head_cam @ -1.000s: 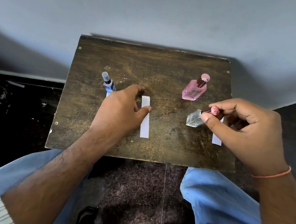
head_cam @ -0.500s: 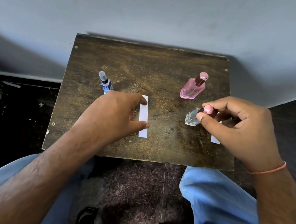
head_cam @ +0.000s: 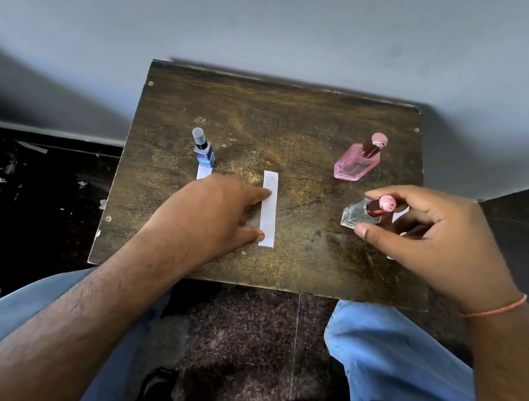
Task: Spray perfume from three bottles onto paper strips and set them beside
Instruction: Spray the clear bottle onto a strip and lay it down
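Observation:
On the dark wooden table (head_cam: pixel 265 118) a white paper strip (head_cam: pixel 267 220) lies in the middle. My left hand (head_cam: pixel 209 217) rests beside it, index finger and thumb touching its left edge. My right hand (head_cam: pixel 434 244) holds a clear bottle with a pink cap (head_cam: pixel 358 215), tilted to the left, just above the table. A second strip (head_cam: pixel 398 216) shows partly under that hand. A small blue bottle (head_cam: pixel 203 151) stands at the left on a third strip (head_cam: pixel 203 172). A pink bottle (head_cam: pixel 357 161) stands at the back right.
The table backs onto a grey wall (head_cam: pixel 275 22). Dark floor with scattered scraps (head_cam: pixel 29 192) lies to the left. My knees in blue trousers (head_cam: pixel 403 362) flank the table's near edge, over a speckled floor.
My left hand has slid back and down along the middle strip, its fingers now spread on the strip's edge. The right hand has kept the clear bottle in about the same place.

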{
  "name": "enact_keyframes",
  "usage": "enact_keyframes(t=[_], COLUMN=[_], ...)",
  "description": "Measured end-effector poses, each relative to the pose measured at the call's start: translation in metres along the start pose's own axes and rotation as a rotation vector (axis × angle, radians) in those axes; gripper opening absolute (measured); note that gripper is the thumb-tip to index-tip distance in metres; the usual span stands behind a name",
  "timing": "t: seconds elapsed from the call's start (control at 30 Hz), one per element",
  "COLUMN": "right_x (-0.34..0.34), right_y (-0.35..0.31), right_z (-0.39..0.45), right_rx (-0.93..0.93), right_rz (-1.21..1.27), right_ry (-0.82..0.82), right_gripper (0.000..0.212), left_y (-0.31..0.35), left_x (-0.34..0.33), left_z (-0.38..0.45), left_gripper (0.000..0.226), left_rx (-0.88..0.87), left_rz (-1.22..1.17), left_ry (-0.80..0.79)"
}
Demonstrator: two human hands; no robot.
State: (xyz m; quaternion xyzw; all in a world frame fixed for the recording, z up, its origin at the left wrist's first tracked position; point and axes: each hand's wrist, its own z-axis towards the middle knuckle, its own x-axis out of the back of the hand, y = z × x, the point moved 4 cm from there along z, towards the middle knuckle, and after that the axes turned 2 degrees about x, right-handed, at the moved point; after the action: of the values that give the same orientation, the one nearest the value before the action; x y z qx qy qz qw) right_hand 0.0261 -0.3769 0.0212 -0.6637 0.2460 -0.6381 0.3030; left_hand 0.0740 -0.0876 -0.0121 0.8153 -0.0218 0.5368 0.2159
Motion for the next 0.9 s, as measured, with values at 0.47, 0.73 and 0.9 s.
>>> enact_keyframes(t=[0.47,0.73,0.9], right_x=[-0.028,-0.056,-0.062], right_y=[-0.015,-0.031,-0.04], right_z=[0.016,0.035,0.044], right_rx=[0.08,0.121,0.107], right_rz=[0.004,-0.001,-0.008], right_ry=[0.031,0.088,0.145], right_gripper=[0.03,0.03,0.031], left_y=[-0.004,-0.007,-0.014], left_x=[-0.009,-0.009,-0.007], left_z=[0.0,-0.007,-0.009], left_gripper=[0.071,0.077,0.088], left_rx=[-0.046,-0.02,0.027], left_rz=[0.079,0.0,-0.047], left_ry=[-0.028,-0.049,-0.04])
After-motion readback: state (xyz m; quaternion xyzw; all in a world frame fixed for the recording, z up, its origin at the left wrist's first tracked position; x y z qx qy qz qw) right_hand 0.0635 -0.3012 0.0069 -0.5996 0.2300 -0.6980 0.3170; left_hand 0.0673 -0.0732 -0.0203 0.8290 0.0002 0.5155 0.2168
